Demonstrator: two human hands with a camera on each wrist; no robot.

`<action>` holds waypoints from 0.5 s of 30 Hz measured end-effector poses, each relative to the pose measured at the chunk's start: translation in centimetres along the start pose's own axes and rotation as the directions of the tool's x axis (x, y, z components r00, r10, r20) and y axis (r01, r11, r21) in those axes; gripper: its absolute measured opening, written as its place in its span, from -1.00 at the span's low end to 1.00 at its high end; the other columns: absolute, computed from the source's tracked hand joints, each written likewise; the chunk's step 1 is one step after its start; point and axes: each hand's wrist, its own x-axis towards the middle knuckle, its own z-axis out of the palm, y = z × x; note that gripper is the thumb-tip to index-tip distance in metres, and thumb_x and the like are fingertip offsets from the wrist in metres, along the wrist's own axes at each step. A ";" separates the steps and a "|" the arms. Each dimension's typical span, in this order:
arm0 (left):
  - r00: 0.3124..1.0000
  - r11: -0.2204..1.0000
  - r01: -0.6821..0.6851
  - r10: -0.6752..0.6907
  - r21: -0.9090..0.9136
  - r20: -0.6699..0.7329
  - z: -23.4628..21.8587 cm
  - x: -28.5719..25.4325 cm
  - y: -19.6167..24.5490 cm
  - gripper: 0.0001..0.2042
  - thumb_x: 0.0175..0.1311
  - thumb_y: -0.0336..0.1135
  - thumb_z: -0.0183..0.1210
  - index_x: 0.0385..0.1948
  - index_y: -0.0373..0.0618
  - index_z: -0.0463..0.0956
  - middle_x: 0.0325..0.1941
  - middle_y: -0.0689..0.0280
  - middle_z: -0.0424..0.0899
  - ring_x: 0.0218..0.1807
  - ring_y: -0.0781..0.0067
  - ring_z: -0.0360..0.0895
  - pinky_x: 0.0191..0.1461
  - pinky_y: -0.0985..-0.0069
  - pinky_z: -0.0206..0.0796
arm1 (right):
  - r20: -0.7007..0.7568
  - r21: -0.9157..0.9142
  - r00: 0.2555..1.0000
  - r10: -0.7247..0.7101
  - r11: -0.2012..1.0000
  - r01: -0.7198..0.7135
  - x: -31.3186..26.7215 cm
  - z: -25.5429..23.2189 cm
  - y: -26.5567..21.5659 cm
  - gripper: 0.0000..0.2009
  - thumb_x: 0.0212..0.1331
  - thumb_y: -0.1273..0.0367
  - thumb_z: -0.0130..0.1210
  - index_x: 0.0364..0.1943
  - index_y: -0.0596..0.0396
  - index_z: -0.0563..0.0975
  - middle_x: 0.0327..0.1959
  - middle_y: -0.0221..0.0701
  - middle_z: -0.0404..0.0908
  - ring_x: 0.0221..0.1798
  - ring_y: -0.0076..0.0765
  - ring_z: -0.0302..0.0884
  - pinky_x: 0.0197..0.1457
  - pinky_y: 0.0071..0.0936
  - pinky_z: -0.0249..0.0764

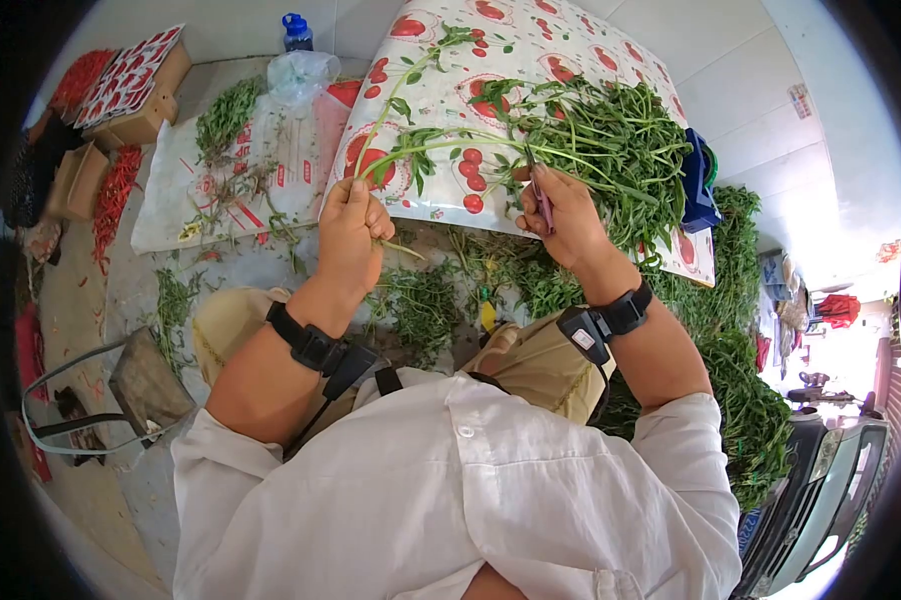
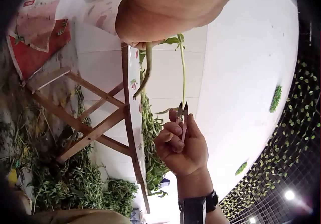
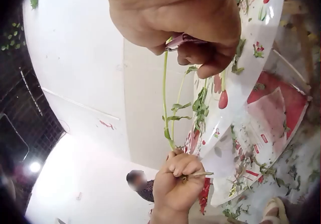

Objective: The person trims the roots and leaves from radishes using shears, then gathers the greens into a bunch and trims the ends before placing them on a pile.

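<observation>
My left hand [image 1: 351, 225] grips a long green leafy stem [image 1: 441, 133] near its thick lower end. That stem's bare end sticks out below the fist. A second, thinner leafy shoot rises from the same grip toward the back of the table. In my right hand [image 1: 568, 215] are small purple-handled snips [image 1: 544, 205]. Their pointed blades [image 2: 183, 106] stand apart in a V at the stem in the left wrist view. Just beyond the right hand, a heap of leafy stems [image 1: 621, 140] lies on the cherry-patterned tablecloth [image 1: 531, 40].
A blue tape dispenser [image 1: 703, 180] sits at the table's right edge. Loose greens [image 1: 416, 310] cover the floor below, with larger piles [image 1: 736, 400] at right. To the left lie a white sack [image 1: 171, 210], red peppers [image 1: 119, 200] and a cardboard box [image 1: 141, 125].
</observation>
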 end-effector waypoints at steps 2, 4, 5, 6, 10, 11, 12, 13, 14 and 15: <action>1.000 1.000 -0.007 0.007 0.014 0.007 -0.3 0.1 -0.1 -0.87 0.35 -0.23 -0.11 -0.36 -0.02 0.32 -0.67 0.49 0.23 -0.61 0.64 0.13 -0.46 0.60 0.05 | -0.006 0.021 1.000 -0.015 1.000 0.015 0.2 0.3 0.0 -0.70 0.28 0.22 -0.17 -0.22 0.22 0.42 -0.67 -0.52 0.28 -0.71 -0.61 0.12 -0.44 -0.54 0.31; 1.000 0.999 -0.014 0.014 0.034 0.013 -0.5 0.1 -0.2 -0.87 0.35 -0.24 -0.12 -0.35 -0.03 0.31 -0.67 0.48 0.22 -0.61 0.63 0.14 -0.47 0.59 0.06 | -0.005 0.035 0.999 -0.043 0.998 0.043 0.6 0.4 0.0 -0.69 0.29 0.22 -0.18 -0.21 0.22 0.42 -0.69 -0.53 0.29 -0.73 -0.63 0.12 -0.44 -0.53 0.32; 1.000 0.999 -0.013 0.013 0.044 0.001 -0.5 0.1 -0.3 -0.87 0.35 -0.24 -0.12 -0.33 -0.04 0.31 -0.67 0.48 0.22 -0.61 0.63 0.14 -0.47 0.59 0.07 | -0.019 0.029 0.999 -0.049 0.998 0.050 0.9 0.3 -0.1 -0.69 0.28 0.22 -0.16 -0.22 0.23 0.42 -0.69 -0.53 0.28 -0.72 -0.62 0.12 -0.45 -0.53 0.31; 1.000 0.998 -0.012 0.012 0.055 -0.009 -0.4 0.0 -0.3 -0.88 0.35 -0.24 -0.12 -0.32 -0.05 0.31 -0.67 0.47 0.22 -0.61 0.63 0.14 -0.47 0.59 0.07 | -0.032 0.023 0.998 -0.056 0.998 0.057 1.4 0.1 0.0 -0.70 0.27 0.22 -0.15 -0.23 0.23 0.43 -0.69 -0.52 0.27 -0.71 -0.61 0.11 -0.46 -0.54 0.30; 1.000 0.995 -0.015 0.014 0.097 0.016 -0.1 -0.1 -0.4 -0.89 0.35 -0.27 -0.12 -0.27 -0.07 0.30 -0.67 0.46 0.21 -0.61 0.62 0.14 -0.47 0.58 0.10 | -0.061 -0.039 0.991 -0.115 0.993 0.113 3.5 -0.2 -1.4 -0.70 0.24 0.23 -0.11 -0.22 0.25 0.43 -0.72 -0.52 0.24 -0.71 -0.60 0.09 -0.49 -0.54 0.27; 0.999 0.994 -0.018 0.014 0.109 0.038 0.0 0.0 -0.4 -0.89 0.34 -0.27 -0.12 -0.26 -0.07 0.31 -0.67 0.46 0.22 -0.60 0.62 0.14 -0.47 0.58 0.09 | -0.071 -0.057 0.985 -0.157 0.987 0.153 3.9 -0.2 -1.9 -0.70 0.23 0.24 -0.09 -0.24 0.26 0.45 -0.74 -0.54 0.22 -0.72 -0.61 0.08 -0.50 -0.52 0.24; 0.998 0.992 -0.020 0.013 0.122 0.060 0.1 0.0 -0.3 -0.88 0.34 -0.28 -0.11 -0.26 -0.07 0.31 -0.67 0.46 0.22 -0.60 0.62 0.15 -0.48 0.59 0.09 | -0.081 -0.085 0.981 -0.179 0.981 0.172 4.1 -0.1 -2.5 -0.71 0.23 0.25 -0.09 -0.26 0.25 0.46 -0.73 -0.54 0.22 -0.72 -0.61 0.07 -0.50 -0.52 0.24; 0.997 0.991 -0.023 0.012 0.133 0.081 0.2 0.0 -0.3 -0.88 0.34 -0.28 -0.10 -0.25 -0.08 0.31 -0.67 0.45 0.22 -0.60 0.62 0.15 -0.48 0.59 0.09 | -0.089 -0.114 0.976 -0.200 0.975 0.190 4.3 0.0 -3.2 -0.72 0.23 0.26 -0.09 -0.27 0.25 0.47 -0.73 -0.55 0.23 -0.72 -0.61 0.06 -0.50 -0.51 0.24; 0.995 0.988 -0.027 0.013 0.155 0.095 0.4 0.0 -0.3 -0.88 0.33 -0.28 -0.09 -0.24 -0.08 0.32 -0.66 0.45 0.22 -0.60 0.62 0.15 -0.48 0.59 0.09 | -0.096 -0.144 0.970 -0.222 0.968 0.207 4.5 0.1 -3.6 -0.73 0.22 0.27 -0.09 -0.29 0.25 0.48 -0.72 -0.55 0.23 -0.72 -0.62 0.06 -0.50 -0.51 0.24; 0.994 0.984 -0.033 0.014 0.177 0.108 0.6 0.0 -0.3 -0.87 0.33 -0.28 -0.08 -0.23 -0.08 0.32 -0.66 0.45 0.23 -0.60 0.63 0.15 -0.48 0.59 0.08 | -0.113 -0.123 0.970 -0.214 0.972 0.200 4.8 -0.2 -3.4 -0.73 0.22 0.26 -0.08 -0.31 0.24 0.50 -0.72 -0.57 0.20 -0.72 -0.62 0.03 -0.51 -0.51 0.21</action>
